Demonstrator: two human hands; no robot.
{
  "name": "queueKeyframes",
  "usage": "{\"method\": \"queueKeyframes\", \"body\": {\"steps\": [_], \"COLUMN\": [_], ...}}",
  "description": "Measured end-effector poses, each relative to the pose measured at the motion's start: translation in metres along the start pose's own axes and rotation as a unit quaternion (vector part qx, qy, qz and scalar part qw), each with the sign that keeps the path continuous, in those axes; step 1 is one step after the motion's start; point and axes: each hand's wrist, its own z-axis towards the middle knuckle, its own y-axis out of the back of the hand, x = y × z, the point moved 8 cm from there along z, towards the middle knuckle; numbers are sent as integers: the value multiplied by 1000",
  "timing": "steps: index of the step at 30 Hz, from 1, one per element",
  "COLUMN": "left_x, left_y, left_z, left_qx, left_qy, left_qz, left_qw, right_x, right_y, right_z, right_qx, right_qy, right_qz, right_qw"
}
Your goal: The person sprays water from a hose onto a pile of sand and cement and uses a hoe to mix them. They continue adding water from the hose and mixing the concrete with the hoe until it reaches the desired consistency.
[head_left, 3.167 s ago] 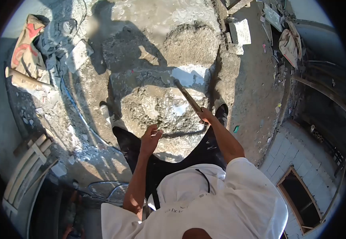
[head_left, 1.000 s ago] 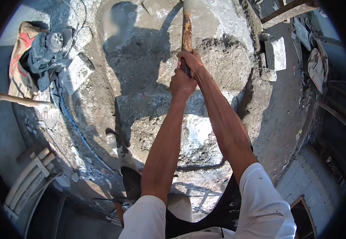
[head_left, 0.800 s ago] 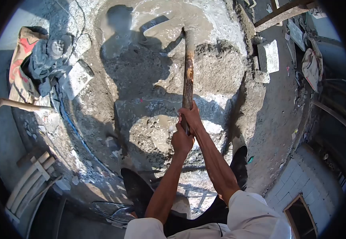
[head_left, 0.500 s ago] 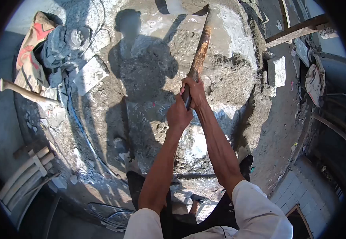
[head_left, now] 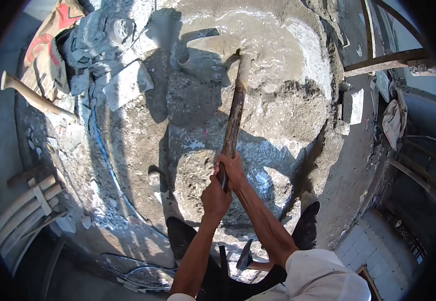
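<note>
My left hand (head_left: 215, 197) is closed round the lower end of a hoe's wooden handle (head_left: 237, 108). Just above it, my right hand (head_left: 232, 169) grips the same handle. At the far end, the hoe's broad metal blade (head_left: 207, 56) lies against wet grey mortar (head_left: 270, 47), its lower edge partly sunk or hidden in the mix. Drier, crumbly sandy mix (head_left: 288, 110) sits nearer, on the near side of the wet part.
Left of the mortar are a torn paper sack (head_left: 45, 65), a dusty blue bundle (head_left: 92, 47), a broken slab (head_left: 127, 85) and another wooden handle (head_left: 35, 98). A blue hose (head_left: 108, 168) runs along the ground. Someone else's foot in a sandal (head_left: 245, 255) shows below my arms.
Both hands have drawn the hoe back toward me and slightly left. Its blade, raised near the top edge before, is now down at the wet mortar.
</note>
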Motion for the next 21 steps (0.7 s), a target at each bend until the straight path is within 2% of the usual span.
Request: {"method": "queueKeyframes", "body": {"steps": [3,7,10,12,14,17,18,19,21], "left_x": [-5,-50,-61,-51,-29,0,9,11,14], "left_y": [9,55,79,76,53,26,12,4,-10], "left_z": [10,126,189,202,169,95,67,38,-8], "left_qx": [-43,-77,-84,-80,-67,-44,-38,-49,-48], "left_qy": [-24,-57,-49,-31,2,36,30,23,8], "left_qz": [-12,5,25,25,28,33,12,-20,-56], "left_qw": [999,995,995,996,997,998,999,998,997], "right_x": [10,80,92,73,38,4,-9,-18,-19], "right_y": [-15,-78,-105,-106,-82,-48,-33,-15,2], "right_z": [-1,100,171,186,161,89,66,43,-1], "right_qx": [46,104,125,113,69,42,61,27,34], "right_qy": [16,52,45,-24,-22,-13,-15,-25,-10], "right_qz": [-20,-8,10,21,-41,-41,-44,-62,-78], "right_qw": [999,993,991,993,997,998,997,997,996]}}
